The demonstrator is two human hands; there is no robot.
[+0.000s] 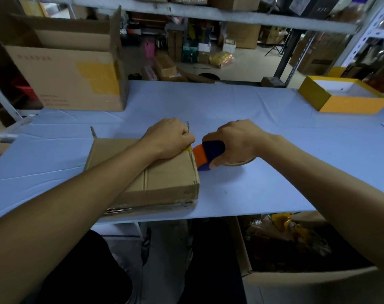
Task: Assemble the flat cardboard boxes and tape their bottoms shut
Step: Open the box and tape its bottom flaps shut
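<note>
A small brown cardboard box (164,178) lies on the blue-white table (263,189) near its front edge, with a taped seam running across its upper face. My left hand (168,141) rests on the box's far right corner with curled fingers, pressing it down. My right hand (237,142) grips an orange and dark blue tape dispenser (206,154) held against the box's right side. The tape roll (239,162) shows only as a thin rim under my right palm.
A large open cardboard box (68,77) stands at the table's back left. A yellow tray-like box (342,95) sits at the back right. An open carton of packing scraps (296,244) is on the floor under the table's right side. Shelves with goods lie behind.
</note>
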